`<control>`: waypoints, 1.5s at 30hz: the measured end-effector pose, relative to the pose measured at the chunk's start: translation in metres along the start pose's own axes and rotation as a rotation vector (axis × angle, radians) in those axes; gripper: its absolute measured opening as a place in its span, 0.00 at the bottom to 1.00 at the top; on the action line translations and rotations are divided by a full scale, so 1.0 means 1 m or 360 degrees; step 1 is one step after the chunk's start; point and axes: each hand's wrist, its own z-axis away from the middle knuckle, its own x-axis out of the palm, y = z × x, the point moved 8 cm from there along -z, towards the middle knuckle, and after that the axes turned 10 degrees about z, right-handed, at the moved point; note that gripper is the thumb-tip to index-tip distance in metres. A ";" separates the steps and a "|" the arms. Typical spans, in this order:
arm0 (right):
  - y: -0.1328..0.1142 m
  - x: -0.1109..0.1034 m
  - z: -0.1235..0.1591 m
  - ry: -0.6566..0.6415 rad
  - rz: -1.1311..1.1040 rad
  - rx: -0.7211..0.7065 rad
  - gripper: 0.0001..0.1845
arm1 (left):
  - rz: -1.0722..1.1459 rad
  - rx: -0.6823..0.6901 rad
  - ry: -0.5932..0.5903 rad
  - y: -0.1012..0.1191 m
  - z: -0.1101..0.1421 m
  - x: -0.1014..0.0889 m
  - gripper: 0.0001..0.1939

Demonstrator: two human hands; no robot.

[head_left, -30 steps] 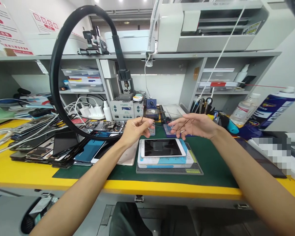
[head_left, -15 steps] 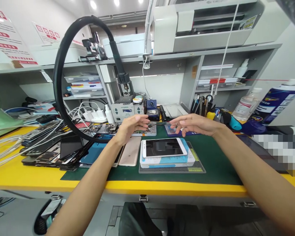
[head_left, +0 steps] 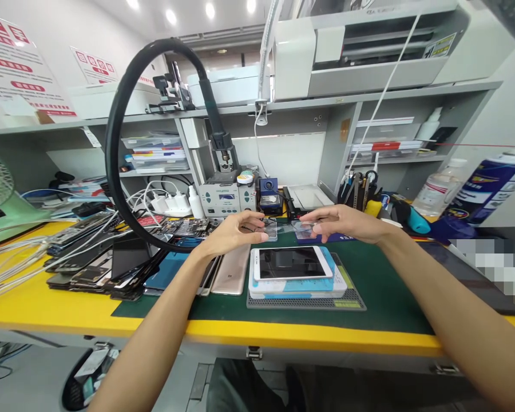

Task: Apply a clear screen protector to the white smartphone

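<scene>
A thin, see-through sheet (head_left: 288, 226) spans the space between my hands, above the back of the green mat. My left hand (head_left: 237, 230) pinches its left end, with the thumb in front and the fingers curled behind. My right hand (head_left: 337, 222) grips the right end between thumb and bent fingers. Its outline is faint, so I cannot make out its full shape. Below and nearer to me, a white phone (head_left: 292, 262) lies screen up on a blue and white box (head_left: 300, 288), which rests on a grey perforated pad (head_left: 355, 302).
A gold phone (head_left: 230, 272) and a blue phone panel (head_left: 167, 273) lie left of the box. Stacked phone parts (head_left: 107, 266) and white cables (head_left: 8, 263) fill the left side. A black flexible tube (head_left: 114, 126) arches overhead. An aerosol can (head_left: 487, 186) stands at right.
The view has shifted slightly, so the bench sits a bit lower and further right. My left thumb now shows in front of the fingers, and the clear sheet is tilted more toward me.
</scene>
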 end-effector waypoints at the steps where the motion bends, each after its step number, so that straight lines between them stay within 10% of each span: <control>1: 0.000 0.000 0.000 0.0001 0.0020 0.0005 0.32 | -0.0011 -0.0008 -0.0010 -0.001 0.000 0.000 0.40; 22: -0.007 0.018 0.008 -0.0006 0.0383 -0.0083 0.52 | -0.0313 0.0201 0.0039 0.012 0.005 0.026 0.39; 45: -0.017 0.026 0.013 0.0337 0.0570 -0.0126 0.44 | -0.1025 0.0803 0.0167 0.044 0.020 0.046 0.37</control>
